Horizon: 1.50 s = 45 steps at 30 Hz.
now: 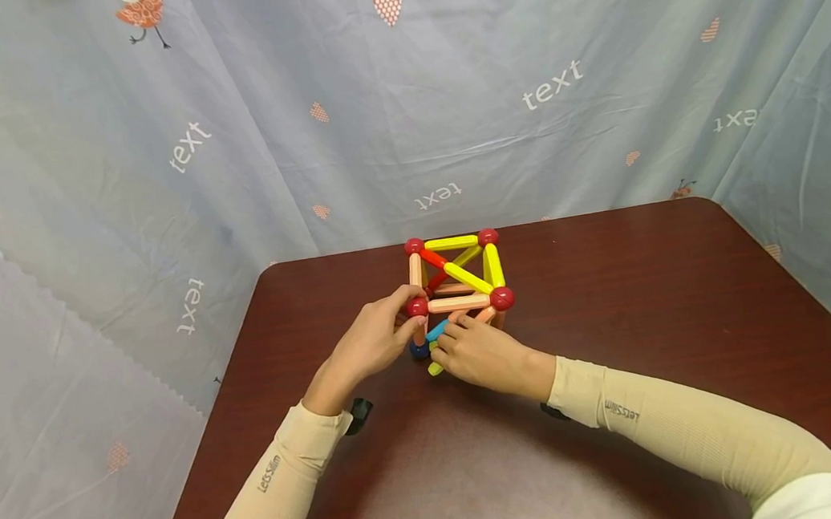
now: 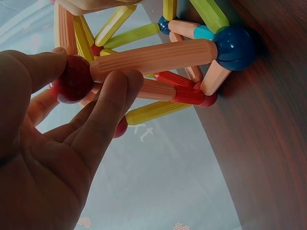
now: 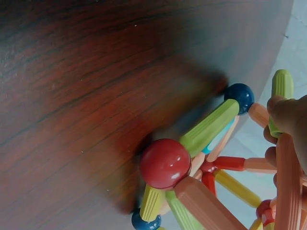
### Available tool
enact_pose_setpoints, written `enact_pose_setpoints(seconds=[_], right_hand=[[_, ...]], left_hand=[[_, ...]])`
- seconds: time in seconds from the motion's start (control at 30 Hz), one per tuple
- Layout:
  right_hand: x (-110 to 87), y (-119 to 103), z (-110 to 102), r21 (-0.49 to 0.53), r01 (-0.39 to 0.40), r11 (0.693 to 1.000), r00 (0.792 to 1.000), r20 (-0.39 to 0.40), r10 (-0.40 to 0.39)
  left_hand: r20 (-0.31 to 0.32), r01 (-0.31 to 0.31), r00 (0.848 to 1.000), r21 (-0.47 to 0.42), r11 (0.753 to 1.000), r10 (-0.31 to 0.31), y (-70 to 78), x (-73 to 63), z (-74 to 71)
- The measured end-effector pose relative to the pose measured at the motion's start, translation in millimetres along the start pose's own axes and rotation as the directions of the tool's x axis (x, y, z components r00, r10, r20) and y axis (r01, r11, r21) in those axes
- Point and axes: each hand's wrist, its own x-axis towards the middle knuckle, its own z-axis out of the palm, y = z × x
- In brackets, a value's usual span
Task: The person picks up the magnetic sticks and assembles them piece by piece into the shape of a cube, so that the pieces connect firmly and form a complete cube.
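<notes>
A frame of magnetic sticks and balls stands on the table, its top crossed by a red-and-yellow diagonal [image 1: 469,278]. At its near left top corner my left hand [image 1: 372,343] holds a red ball [image 2: 73,79] between thumb and fingers, its fingers touching the salmon stick [image 2: 158,58] leading to a blue ball [image 2: 235,48]. My right hand [image 1: 490,355], at the frame's near side, pinches a light green stick [image 3: 282,85]. Close to those fingers are a blue stick [image 1: 436,329] and a salmon stick [image 3: 289,182]; whether they touch the hand is hidden.
The dark brown table [image 1: 644,316] carries the frame near its back edge. Behind it hangs a pale blue curtain [image 1: 378,133] with hearts and lettering. Another red ball [image 3: 165,164] forms a corner of the frame.
</notes>
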Motion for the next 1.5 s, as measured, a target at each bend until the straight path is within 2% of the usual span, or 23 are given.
enact_pose_setpoints(seconds=[0.33,0.53,0.67,0.8,0.9,0.97,1.1,1.17,1.23,1.37,1.5], right_hand=[[1.4,-3.4,3.4,0.040,0.002,0.999,1.000,-0.013,-0.001],[3.7,-11.3,0.4,0.067,0.069,0.995,0.998,-0.006,-0.069],[4.3,-16.4,-3.5,0.129,0.104,0.986,0.993,-0.061,-0.097],[6.0,-20.4,-6.3,0.198,0.109,0.974,0.987,-0.138,-0.082],[6.1,-22.2,-9.1,0.234,0.100,0.967,0.984,-0.165,-0.062],[5.8,-23.1,-10.8,0.273,0.089,0.958,0.985,-0.164,-0.045],[4.6,-24.6,-12.8,0.393,0.071,0.917,0.988,-0.151,-0.011],[4.2,-25.1,-13.0,0.421,0.076,0.904,0.988,-0.156,-0.010],[4.2,-25.7,-13.8,0.399,0.092,0.912,0.987,-0.158,-0.031],[3.4,-29.0,-14.7,0.240,0.161,0.957,0.982,-0.138,-0.130],[2.0,-31.4,-15.3,0.104,0.221,0.970,0.973,-0.098,-0.211]], left_hand=[[0.000,0.002,1.000,0.003,1.000,-0.002,-0.9,-0.2,0.2],[0.006,0.018,1.000,0.004,1.000,-0.018,0.1,-1.4,-0.6],[0.007,0.010,1.000,0.012,1.000,-0.010,0.3,-1.6,-0.8],[0.006,0.003,1.000,0.011,1.000,-0.003,-0.5,-0.8,-0.6],[0.006,0.002,1.000,0.009,1.000,-0.002,-0.6,-0.2,-0.4],[0.007,-0.003,1.000,0.008,1.000,0.003,-0.5,-0.2,-0.1],[0.014,-0.008,1.000,-0.006,1.000,0.009,0.3,-0.2,0.2],[0.017,-0.011,1.000,-0.012,1.000,0.011,0.6,-0.2,0.2],[0.017,-0.014,1.000,-0.014,1.000,0.014,0.5,-0.1,0.1],[0.014,-0.010,1.000,-0.005,1.000,0.010,0.5,-0.6,-0.8],[0.014,-0.007,1.000,0.004,1.000,0.007,0.5,-0.4,-1.1]])
